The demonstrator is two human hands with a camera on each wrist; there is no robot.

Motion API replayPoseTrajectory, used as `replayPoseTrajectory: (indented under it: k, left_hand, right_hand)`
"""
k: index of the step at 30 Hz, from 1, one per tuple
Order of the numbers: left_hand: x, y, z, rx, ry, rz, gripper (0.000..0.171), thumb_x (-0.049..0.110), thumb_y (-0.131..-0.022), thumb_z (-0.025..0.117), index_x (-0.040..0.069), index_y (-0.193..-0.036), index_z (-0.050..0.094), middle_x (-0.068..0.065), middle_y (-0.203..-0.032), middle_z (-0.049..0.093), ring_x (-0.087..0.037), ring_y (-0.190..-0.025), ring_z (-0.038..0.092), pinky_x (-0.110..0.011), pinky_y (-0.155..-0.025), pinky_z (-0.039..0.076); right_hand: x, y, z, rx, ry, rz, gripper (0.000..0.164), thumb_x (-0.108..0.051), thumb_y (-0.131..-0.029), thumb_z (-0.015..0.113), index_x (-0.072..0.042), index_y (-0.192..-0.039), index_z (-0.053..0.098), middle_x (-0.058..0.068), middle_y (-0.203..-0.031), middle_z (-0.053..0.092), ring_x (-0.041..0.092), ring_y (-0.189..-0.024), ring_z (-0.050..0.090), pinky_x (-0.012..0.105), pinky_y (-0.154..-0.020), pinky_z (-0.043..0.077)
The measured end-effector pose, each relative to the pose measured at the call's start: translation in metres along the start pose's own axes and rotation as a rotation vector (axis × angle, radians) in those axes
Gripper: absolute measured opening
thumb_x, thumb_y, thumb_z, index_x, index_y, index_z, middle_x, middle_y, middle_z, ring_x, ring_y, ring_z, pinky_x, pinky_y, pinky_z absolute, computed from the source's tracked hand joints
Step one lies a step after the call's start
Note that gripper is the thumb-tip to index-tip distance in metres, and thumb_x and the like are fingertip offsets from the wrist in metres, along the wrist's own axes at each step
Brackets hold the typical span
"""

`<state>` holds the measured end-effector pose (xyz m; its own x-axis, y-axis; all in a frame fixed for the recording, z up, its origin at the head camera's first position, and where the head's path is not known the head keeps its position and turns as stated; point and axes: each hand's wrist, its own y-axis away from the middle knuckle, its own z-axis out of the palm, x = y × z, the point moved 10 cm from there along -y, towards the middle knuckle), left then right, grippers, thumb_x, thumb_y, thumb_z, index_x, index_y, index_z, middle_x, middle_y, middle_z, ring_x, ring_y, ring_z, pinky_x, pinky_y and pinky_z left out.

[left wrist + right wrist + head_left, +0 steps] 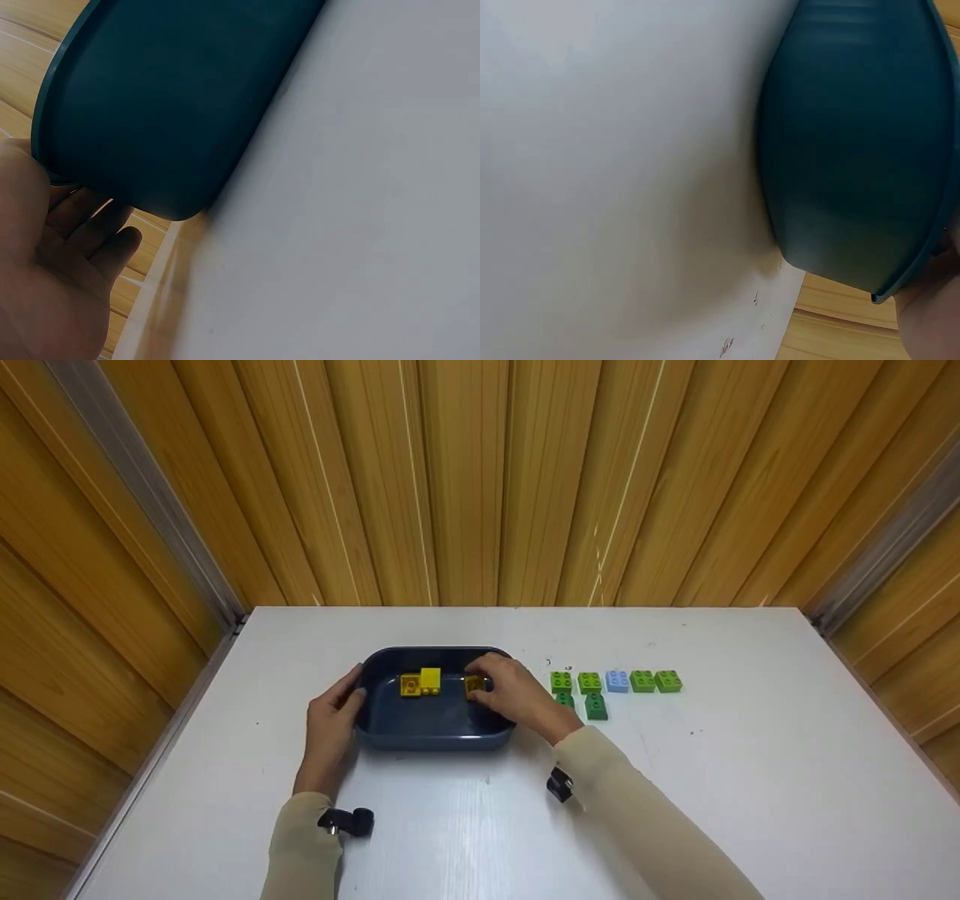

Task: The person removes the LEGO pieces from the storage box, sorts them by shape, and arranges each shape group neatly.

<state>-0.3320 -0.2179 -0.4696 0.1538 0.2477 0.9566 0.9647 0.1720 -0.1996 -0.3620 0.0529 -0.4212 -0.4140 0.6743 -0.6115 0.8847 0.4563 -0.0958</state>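
Note:
A dark blue tray (435, 742) stands on the white table, its long side towards me. My left hand (334, 720) grips the tray's left end, thumb at the rim and fingers along the outside; the left wrist view shows this hand (60, 255) below the tray's wall (172, 112). Reaching over the right rim, my right hand (514, 690) pinches a yellow toy brick (472, 686) inside the tray, partly hidden by the fingers. Left of it in the tray, a yellow brick (410, 685) lies with its hollow underside up, beside another yellow brick (430, 680) tipped on its side.
Right of the tray runs a row of light green bricks (590, 682) with one light blue brick (617, 681) among them. Two dark green bricks (596, 706) sit in front, one partly behind my right wrist. Wood-patterned panels (465, 480) rise behind the table (750, 780).

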Motion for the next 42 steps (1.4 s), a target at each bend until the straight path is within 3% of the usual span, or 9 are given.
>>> replayPoseTrajectory:
  k: [8,16,24,29,34,37,42]
  left_hand:
    - [0.002,0.001,0.0,-0.016,0.017,0.0,0.043,0.01,-0.109,0.06,0.007,-0.152,0.059,-0.011,-0.155,0.055,-0.028,-0.15,0.045,-0.041,-0.124,0.034]
    - [-0.001,-0.001,0.0,-0.015,0.027,-0.007,0.044,0.009,-0.108,0.061,0.006,-0.152,0.058,-0.012,-0.155,0.055,-0.029,-0.149,0.046,-0.041,-0.124,0.035]
    - [0.001,0.0,0.001,-0.017,0.022,0.002,0.043,0.009,-0.109,0.059,0.006,-0.152,0.058,-0.011,-0.155,0.056,-0.028,-0.149,0.046,-0.039,-0.123,0.036]
    - [0.002,0.002,0.001,-0.008,0.008,0.007,0.043,0.009,-0.109,0.058,0.006,-0.152,0.058,-0.01,-0.155,0.056,-0.027,-0.149,0.046,-0.039,-0.123,0.036]
    - [0.0,0.003,0.001,-0.004,0.004,0.004,0.043,0.008,-0.109,0.058,0.006,-0.152,0.058,-0.01,-0.155,0.056,-0.027,-0.149,0.046,-0.039,-0.124,0.035]
    - [0.001,0.002,0.001,-0.013,0.021,0.015,0.043,0.008,-0.109,0.058,0.005,-0.152,0.058,-0.011,-0.155,0.056,-0.028,-0.149,0.045,-0.039,-0.124,0.035]
    - [0.001,0.0,0.001,-0.018,0.028,0.008,0.043,0.009,-0.109,0.058,0.005,-0.152,0.057,-0.01,-0.156,0.055,-0.026,-0.15,0.044,-0.038,-0.124,0.034]
  right_hand:
    - [-0.002,-0.006,0.007,-0.009,0.12,-0.021,0.035,-0.015,-0.1,0.076,-0.003,-0.133,0.07,0.011,-0.132,0.068,0.026,-0.123,0.064,0.044,-0.11,0.051]
    - [0.0,-0.006,0.011,0.008,0.068,-0.038,0.029,-0.017,-0.098,0.079,-0.007,-0.125,0.076,0.005,-0.122,0.07,0.022,-0.114,0.066,0.044,-0.104,0.054]
    - [-0.004,-0.009,0.015,-0.002,0.299,-0.025,0.041,-0.028,-0.1,0.077,0.0,-0.129,0.071,0.012,-0.116,0.069,0.023,-0.1,0.065,0.043,-0.093,0.059]
    - [-0.003,-0.01,0.02,-0.038,0.343,-0.002,0.04,-0.028,-0.101,0.076,-0.001,-0.131,0.07,0.011,-0.114,0.07,0.021,-0.096,0.064,0.039,-0.09,0.059]
    - [-0.006,-0.007,0.018,-0.014,0.255,-0.054,0.037,-0.025,-0.101,0.076,-0.002,-0.129,0.071,0.009,-0.115,0.069,0.021,-0.1,0.066,0.04,-0.094,0.059]
    - [-0.008,-0.003,0.011,0.023,0.142,-0.082,0.034,-0.021,-0.101,0.076,-0.003,-0.13,0.071,0.008,-0.118,0.067,0.02,-0.104,0.065,0.038,-0.096,0.057]
    - [-0.008,0.006,-0.002,0.088,-0.062,-0.058,0.038,-0.011,-0.099,0.076,-0.005,-0.136,0.067,0.006,-0.126,0.061,0.018,-0.111,0.063,0.032,-0.102,0.055]
